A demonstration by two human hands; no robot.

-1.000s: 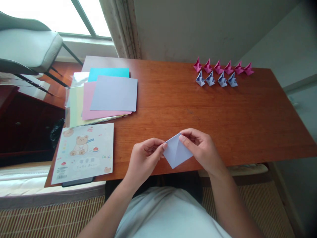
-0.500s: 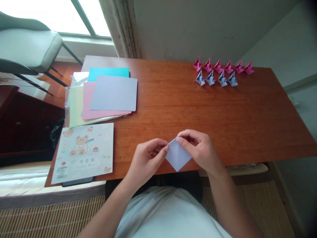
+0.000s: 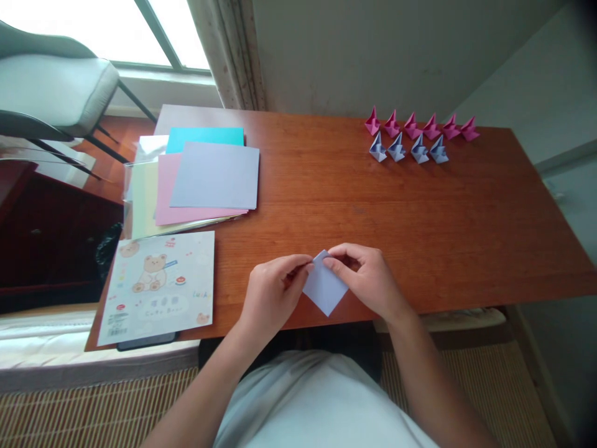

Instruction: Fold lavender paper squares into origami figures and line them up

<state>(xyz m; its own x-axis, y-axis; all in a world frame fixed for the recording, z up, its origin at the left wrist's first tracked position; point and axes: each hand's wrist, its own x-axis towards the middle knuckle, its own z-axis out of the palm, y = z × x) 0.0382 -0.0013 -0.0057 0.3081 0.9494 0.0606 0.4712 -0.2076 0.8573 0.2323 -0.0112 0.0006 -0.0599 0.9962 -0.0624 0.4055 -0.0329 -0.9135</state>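
Observation:
A small folded square of pale lavender paper (image 3: 326, 287) is held corner-down above the table's near edge. My left hand (image 3: 275, 289) pinches its upper left edge between thumb and forefinger. On the other side, my right hand (image 3: 366, 274) grips the paper near its top corner, thumb on the front face and fingers behind. The fingertips behind the sheet are partly hidden. At the back right stand a row of pink folded paper figures (image 3: 412, 126) and, before it, a row of pale blue-lavender ones (image 3: 419, 149).
On the left of the wooden table (image 3: 308, 186) lie overlapping coloured sheets, a lavender sheet (image 3: 215, 176) on top. Nearer me is a bear-printed pad (image 3: 158, 292), a dark flat object (image 3: 147, 342) partly under it. A chair (image 3: 56, 87) stands beyond by the window.
Both hands have shifted slightly left with the paper. The paper's top corner now shows between my fingertips, and my left hand has moved up along its edge.

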